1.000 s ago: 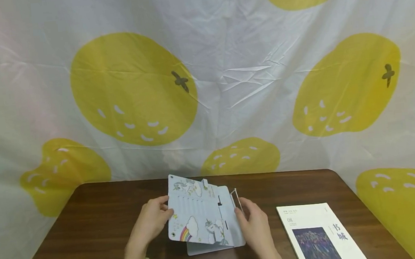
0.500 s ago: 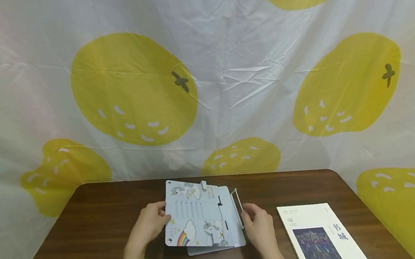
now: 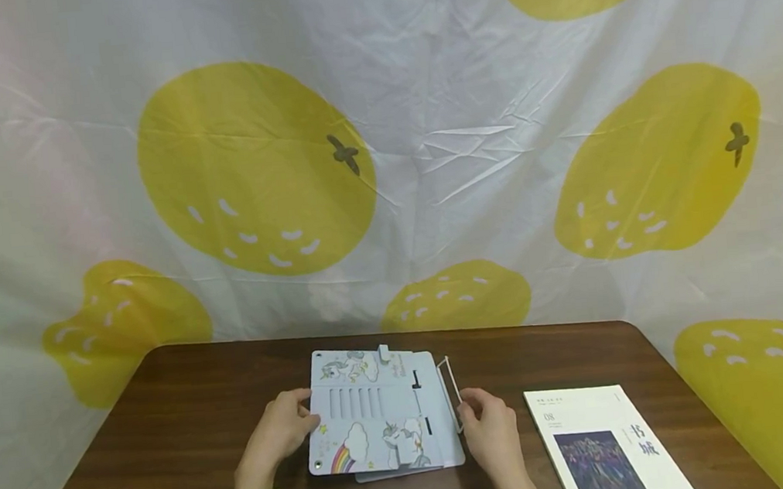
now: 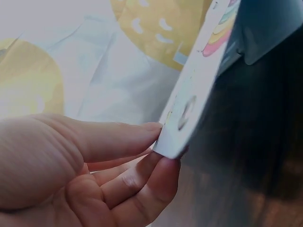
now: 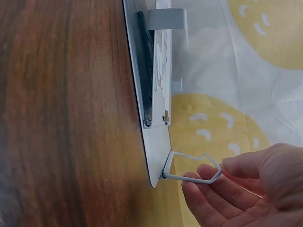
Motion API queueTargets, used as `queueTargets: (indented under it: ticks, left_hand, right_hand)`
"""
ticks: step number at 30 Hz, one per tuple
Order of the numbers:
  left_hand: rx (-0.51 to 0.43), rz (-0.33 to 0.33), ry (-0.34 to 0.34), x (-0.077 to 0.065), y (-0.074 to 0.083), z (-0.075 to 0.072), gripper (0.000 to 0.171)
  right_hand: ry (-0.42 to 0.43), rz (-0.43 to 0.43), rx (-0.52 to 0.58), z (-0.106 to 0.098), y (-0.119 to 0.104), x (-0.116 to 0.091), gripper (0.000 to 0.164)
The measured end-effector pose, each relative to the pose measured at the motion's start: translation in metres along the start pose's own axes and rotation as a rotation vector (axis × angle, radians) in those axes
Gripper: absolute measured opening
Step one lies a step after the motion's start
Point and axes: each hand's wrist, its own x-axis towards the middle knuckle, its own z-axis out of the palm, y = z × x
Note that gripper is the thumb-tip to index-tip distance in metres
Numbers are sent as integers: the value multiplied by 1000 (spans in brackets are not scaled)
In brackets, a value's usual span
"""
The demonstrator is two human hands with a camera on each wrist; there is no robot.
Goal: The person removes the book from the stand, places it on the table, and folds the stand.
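A pale blue metal book stand (image 3: 370, 402) printed with unicorns and a rainbow lies on the table, its upper panel tilted slightly above the base plate (image 3: 449, 426). My left hand (image 3: 275, 433) pinches the panel's left edge; in the left wrist view the thumb lies on top of the panel corner (image 4: 189, 109), fingers underneath. On the right, my right hand (image 3: 493, 430) holds the bent wire support (image 5: 191, 179) between thumb and fingers. That wire stands up from the end of the base. Small page clips (image 5: 165, 20) jut from the panel.
A white paperback book (image 3: 605, 443) with a dark picture on its cover lies to the right of my right hand. Behind the dark wooden table (image 3: 182, 403) hangs a white curtain (image 3: 459, 215) with yellow fruit prints.
My left hand has lowered the upper panel toward the base, so it lies flatter. My right hand has shifted slightly down and right along the wire support.
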Motion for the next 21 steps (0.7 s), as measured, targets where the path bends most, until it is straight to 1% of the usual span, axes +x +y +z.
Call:
queueTargets:
  ticks: [8, 16, 21]
  left_hand:
    - [-38, -28, -20, 4, -10, 8, 48]
    - [-54, -1, -20, 5, -14, 11, 47]
    - [-58, -7, -26, 5, -14, 11, 47]
  right_hand:
    - [6, -1, -8, 2, 1, 1, 18]
    - [2, 0, -4, 2, 1, 2, 19]
    - [1, -7, -11, 3, 2, 2, 19]
